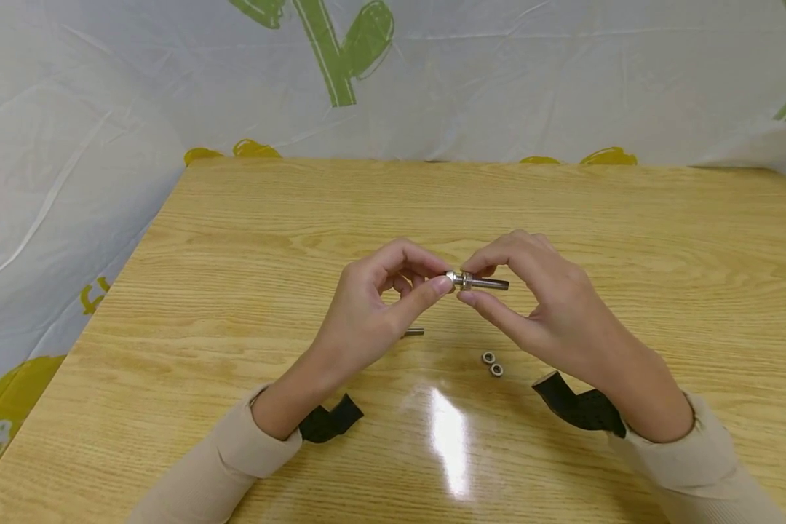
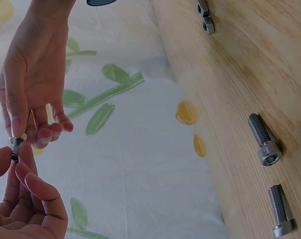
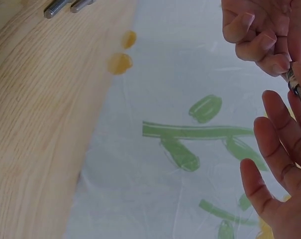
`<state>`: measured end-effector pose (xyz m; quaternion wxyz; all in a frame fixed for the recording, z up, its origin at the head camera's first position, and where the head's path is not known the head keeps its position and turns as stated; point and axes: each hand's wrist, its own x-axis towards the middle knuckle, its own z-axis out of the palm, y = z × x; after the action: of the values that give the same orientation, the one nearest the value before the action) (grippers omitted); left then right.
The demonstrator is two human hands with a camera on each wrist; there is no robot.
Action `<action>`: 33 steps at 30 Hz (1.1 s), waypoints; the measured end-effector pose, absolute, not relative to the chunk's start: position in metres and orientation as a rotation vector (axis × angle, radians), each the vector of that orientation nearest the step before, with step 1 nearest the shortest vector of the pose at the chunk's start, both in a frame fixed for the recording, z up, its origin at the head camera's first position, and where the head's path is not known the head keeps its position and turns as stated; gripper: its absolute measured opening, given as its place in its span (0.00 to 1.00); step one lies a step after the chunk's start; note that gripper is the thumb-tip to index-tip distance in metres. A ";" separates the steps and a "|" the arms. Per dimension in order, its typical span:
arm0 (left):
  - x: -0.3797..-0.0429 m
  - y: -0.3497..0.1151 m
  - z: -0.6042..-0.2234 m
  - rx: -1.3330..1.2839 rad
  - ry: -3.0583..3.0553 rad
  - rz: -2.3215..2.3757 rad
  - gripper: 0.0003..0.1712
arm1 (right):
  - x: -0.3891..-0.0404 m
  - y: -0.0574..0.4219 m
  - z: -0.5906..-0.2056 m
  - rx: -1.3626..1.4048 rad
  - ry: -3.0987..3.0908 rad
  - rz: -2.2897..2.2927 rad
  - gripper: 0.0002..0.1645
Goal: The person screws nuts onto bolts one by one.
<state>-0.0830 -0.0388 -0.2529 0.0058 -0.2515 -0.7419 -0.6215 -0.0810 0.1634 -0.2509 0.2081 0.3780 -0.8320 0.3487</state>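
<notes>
In the head view the bolt is off the table, at about four o'clock from the picture's centre, between the two hands. The left hand pinches its head between thumb and forefinger; the right hand has thumb and forefinger closed on a nut around the shank, a short stretch of metal showing between nut and head. Two loose nuts lie touching on the table, near six o'clock from the bolt. Toward eight o'clock, only the end of a loose shank shows from behind the left hand; the left wrist view gives what that hand hides, two loose bolts lying apart, threaded ends toward eleven o'clock and heads toward five. The right wrist view catches just their ends at its ten o'clock corner, but shows the right hand's other fingers extended, while the left hand's are curled. The held bolt's long axis is nearly level across the head view, threaded end toward three o'clock and dipping slightly, head toward nine; in the right wrist view its threaded shank slants toward five o'clock.
</notes>
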 end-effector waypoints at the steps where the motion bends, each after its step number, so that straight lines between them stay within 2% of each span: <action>1: -0.083 -0.039 -0.253 -0.786 -2.324 -1.942 0.06 | -0.081 0.163 -0.251 1.052 -2.322 0.971 0.23; 11: -0.082 -0.038 -0.254 -0.811 -2.311 -1.947 0.06 | -0.081 0.161 -0.250 1.085 -2.342 0.986 0.14; 19: -0.082 -0.038 -0.254 -0.815 -2.320 -1.925 0.06 | -0.081 0.163 -0.249 1.039 -2.358 0.946 0.18; 24: -0.082 -0.039 -0.253 -0.801 -2.323 -1.925 0.06 | -0.081 0.163 -0.248 1.037 -2.332 0.949 0.29; 33: -0.082 -0.039 -0.254 -0.804 -2.311 -1.939 0.06 | -0.082 0.162 -0.249 1.085 -2.295 0.933 0.27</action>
<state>-0.0822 -0.0385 -0.2537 0.0101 -0.2574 -0.7402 -0.6211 -0.0821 0.1624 -0.2486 0.2168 0.3915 -0.8284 0.3368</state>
